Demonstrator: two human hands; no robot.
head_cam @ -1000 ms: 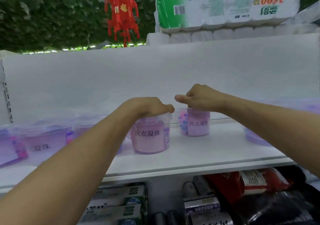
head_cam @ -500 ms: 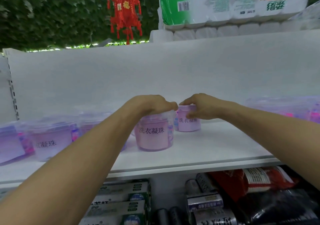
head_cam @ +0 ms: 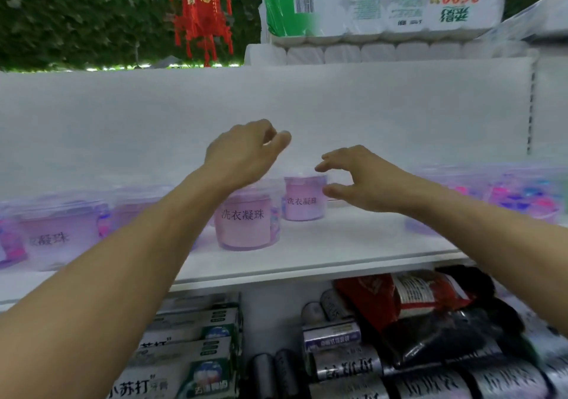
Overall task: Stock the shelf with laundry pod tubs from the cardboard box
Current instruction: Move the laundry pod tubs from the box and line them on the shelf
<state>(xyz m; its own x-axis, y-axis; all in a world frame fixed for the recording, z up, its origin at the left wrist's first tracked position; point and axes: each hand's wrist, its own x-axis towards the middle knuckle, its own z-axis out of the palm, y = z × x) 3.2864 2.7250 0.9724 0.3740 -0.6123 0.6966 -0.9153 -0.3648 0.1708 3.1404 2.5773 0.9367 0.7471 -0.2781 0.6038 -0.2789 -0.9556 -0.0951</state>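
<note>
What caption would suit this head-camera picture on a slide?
Both hands, left hand and right hand, hover open above two pink laundry pod tubs on a white shelf.

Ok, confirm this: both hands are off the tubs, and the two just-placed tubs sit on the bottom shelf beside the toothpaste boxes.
Wrong shelf. The head view shows the front tub and back tub on the white upper shelf, above the toothpaste boxes. The left hand and right hand are indeed off them.

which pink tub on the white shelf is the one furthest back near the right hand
On the white shelf board below the toilet paper packs, find the two pink tubs at centre. It is the smaller-looking pink plastic tub set further back, just beside the right hand, right of the nearer front tub.
</note>
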